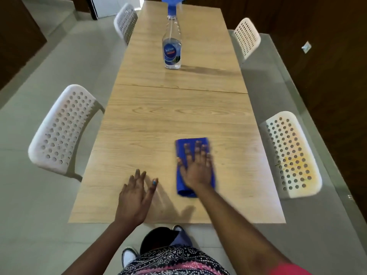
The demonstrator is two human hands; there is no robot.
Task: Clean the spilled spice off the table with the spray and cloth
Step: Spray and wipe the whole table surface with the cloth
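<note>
A folded blue cloth [181, 147] lies flat on the near half of the long wooden table [151, 124], right of centre. My right hand [197, 167] presses on it with fingers spread and straight; the hand and cloth are motion-blurred. My left hand [136, 197] rests flat on the table near the front edge, fingers straight, holding nothing. A clear spray bottle [172, 46] with a blue trigger head stands upright on the far half of the table, well beyond both hands. No spilled spice shows on the wood.
White perforated chairs stand along both sides: near left [59, 132], near right [292, 155] with yellowish stains, far left [125, 22], far right [247, 37]. A seam [178, 88] crosses the tabletop. Grey tiled floor surrounds the table.
</note>
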